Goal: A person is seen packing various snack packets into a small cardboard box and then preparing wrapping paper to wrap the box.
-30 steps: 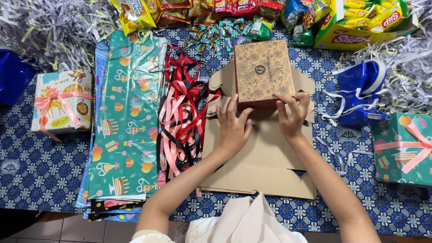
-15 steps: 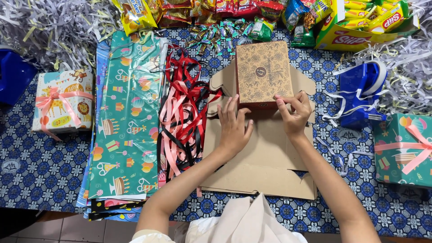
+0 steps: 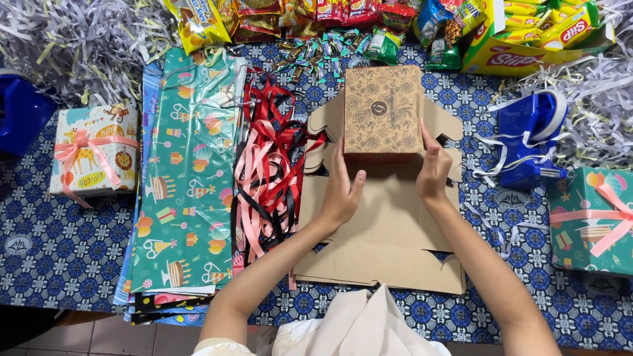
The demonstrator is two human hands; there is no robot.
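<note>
Box (image 3: 383, 109): square brown printed cardboard, clamped between left hand (image 3: 342, 188) and right hand (image 3: 433, 171), above flat corrugated cardboard (image 3: 389, 231) on blue-patterned surface (image 3: 59, 244); ribbons (image 3: 267, 165) beside.

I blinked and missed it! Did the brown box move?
Yes. The brown box slid slightly away from the person, toward the snacks, over the flat cardboard.

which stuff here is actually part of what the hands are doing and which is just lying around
In hand:
- left hand and right hand, one on each side of the brown patterned cardboard box
- flat unfolded brown cardboard blank under it

Lying about:
- teal birthday wrapping paper sheets
- red, pink and black ribbons
- blue tape dispenser
- wrapped gift with pink bow
- teal wrapped gift
- snack packets
- shredded paper
</note>
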